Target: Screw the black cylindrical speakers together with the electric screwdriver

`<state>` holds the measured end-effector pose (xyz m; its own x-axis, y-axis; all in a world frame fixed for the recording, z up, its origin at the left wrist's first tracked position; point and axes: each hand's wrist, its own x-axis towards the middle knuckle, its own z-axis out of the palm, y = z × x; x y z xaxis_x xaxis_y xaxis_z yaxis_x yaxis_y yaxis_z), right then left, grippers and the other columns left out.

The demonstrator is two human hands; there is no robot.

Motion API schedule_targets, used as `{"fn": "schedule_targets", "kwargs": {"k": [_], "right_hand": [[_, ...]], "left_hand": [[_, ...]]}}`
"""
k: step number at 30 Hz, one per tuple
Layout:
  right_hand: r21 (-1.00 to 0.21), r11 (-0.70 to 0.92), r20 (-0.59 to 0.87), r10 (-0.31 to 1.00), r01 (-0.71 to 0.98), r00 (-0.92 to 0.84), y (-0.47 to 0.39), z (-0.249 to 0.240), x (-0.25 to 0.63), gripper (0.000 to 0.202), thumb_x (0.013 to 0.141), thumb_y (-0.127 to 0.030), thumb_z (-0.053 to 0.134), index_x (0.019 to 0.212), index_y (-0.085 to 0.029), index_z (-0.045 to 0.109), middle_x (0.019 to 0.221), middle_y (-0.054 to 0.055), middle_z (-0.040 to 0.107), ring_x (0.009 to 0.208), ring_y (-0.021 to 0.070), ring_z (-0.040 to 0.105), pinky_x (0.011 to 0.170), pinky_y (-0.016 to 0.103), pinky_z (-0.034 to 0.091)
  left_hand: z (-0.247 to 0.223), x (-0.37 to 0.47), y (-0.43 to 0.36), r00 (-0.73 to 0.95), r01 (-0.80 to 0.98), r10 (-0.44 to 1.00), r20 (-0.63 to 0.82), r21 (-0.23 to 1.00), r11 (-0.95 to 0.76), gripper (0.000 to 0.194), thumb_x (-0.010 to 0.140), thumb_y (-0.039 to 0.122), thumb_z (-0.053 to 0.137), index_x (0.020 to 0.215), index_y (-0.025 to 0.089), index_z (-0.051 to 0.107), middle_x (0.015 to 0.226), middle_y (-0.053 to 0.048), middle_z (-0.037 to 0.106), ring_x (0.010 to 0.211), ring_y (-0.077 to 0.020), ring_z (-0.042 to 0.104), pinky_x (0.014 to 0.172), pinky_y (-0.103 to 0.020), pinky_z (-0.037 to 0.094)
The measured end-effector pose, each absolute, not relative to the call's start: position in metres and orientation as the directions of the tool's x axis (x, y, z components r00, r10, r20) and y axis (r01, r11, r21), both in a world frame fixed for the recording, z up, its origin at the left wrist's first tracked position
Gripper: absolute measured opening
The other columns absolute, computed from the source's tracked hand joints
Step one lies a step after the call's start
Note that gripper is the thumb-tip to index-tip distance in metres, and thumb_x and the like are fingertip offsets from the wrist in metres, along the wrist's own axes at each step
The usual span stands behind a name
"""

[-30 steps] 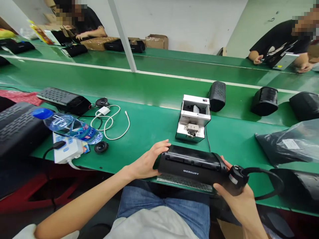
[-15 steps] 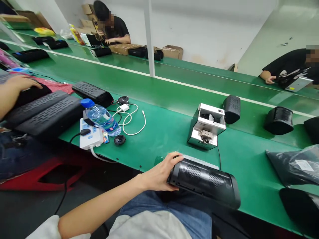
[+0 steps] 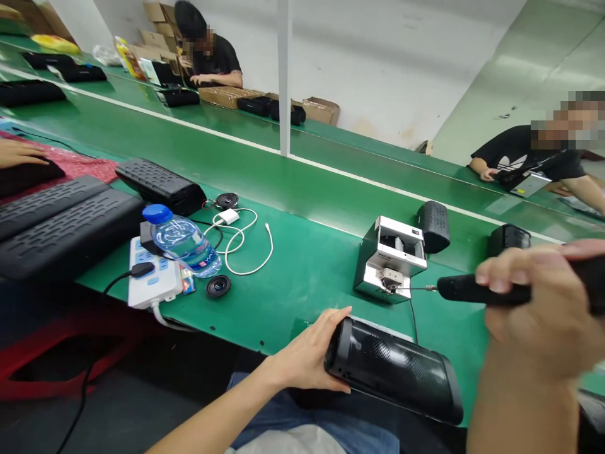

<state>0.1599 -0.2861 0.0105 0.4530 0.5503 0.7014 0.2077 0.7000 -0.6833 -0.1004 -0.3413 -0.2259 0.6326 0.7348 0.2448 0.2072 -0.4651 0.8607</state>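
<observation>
The left hand (image 3: 309,359) clasps the black speaker (image 3: 394,371) at its 9 o'clock end on the bench edge, while the right hand (image 3: 543,309), at 2 o'clock, grips an electric screwdriver (image 3: 466,290) touching the screw feeder (image 3: 390,258).

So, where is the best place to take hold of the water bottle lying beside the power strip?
Probably around the clear middle of the water bottle, coming from above. It lies on its side across the power strip, blue cap toward the far left, so its round body is free on top, and the label end looks narrower.
</observation>
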Motion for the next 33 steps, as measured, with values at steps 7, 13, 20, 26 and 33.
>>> {"fn": "schedule_targets", "kwargs": {"k": [7,13,20,26,33], "right_hand": [[-0.653,0.656,0.753,0.505,0.38,0.422,-0.245,0.006,0.131,0.011,0.079,-0.021,0.076,0.087,-0.022,0.07,0.06,-0.005,0.058,0.046,0.0238,0.059,0.046,0.037,0.051],[-0.708,0.602,0.694,0.501,0.369,0.517,-0.233,0.008,0.135,0.015,0.075,-0.024,0.076,0.085,-0.023,0.066,0.057,-0.006,0.053,0.045,0.0216,0.057,0.043,0.033,0.049],[-0.706,0.624,0.7,0.539,0.335,0.47,-0.233,0.008,0.133,0.014,0.073,-0.024,0.075,0.083,-0.024,0.065,0.056,-0.007,0.052,0.043,0.022,0.054,0.04,0.034,0.046],[-0.606,0.69,0.788,0.453,0.396,0.417,-0.238,0.001,0.137,0.009,0.074,-0.019,0.071,0.081,-0.024,0.067,0.058,-0.006,0.051,0.044,0.0233,0.055,0.039,0.037,0.041],[-0.718,0.696,0.686,0.702,-0.019,-0.195,-0.215,0.015,0.14,0.029,0.069,-0.01,0.075,0.094,-0.024,0.07,0.057,-0.008,0.055,0.035,0.0154,0.041,0.034,0.03,0.035]], "left_hand": [[-0.224,-0.101,-0.34,0.633,0.223,0.746,0.208,0.873,-0.433,0.155,0.071,0.055,0.11,0.182,0.038,0.003,0.175,-0.02,0.042,0.165,-0.0488,0.044,0.136,-0.067,0.042],[-0.223,-0.1,-0.34,0.631,0.23,0.749,0.203,0.873,-0.431,0.153,0.072,0.055,0.109,0.182,0.037,0.004,0.175,-0.021,0.042,0.164,-0.0477,0.044,0.135,-0.066,0.044],[-0.223,-0.099,-0.34,0.632,0.242,0.753,0.183,0.877,-0.416,0.155,0.071,0.054,0.11,0.183,0.032,0.005,0.172,-0.024,0.045,0.163,-0.0495,0.046,0.133,-0.068,0.044],[-0.221,-0.097,-0.341,0.618,0.218,0.759,0.205,0.883,-0.416,0.149,0.073,0.054,0.109,0.182,0.032,0.008,0.169,-0.023,0.048,0.16,-0.0467,0.049,0.132,-0.065,0.047],[-0.219,-0.097,-0.341,0.605,0.198,0.76,0.236,0.88,-0.431,0.145,0.073,0.053,0.109,0.179,0.03,0.013,0.168,-0.023,0.048,0.157,-0.0467,0.052,0.129,-0.064,0.05]]}}
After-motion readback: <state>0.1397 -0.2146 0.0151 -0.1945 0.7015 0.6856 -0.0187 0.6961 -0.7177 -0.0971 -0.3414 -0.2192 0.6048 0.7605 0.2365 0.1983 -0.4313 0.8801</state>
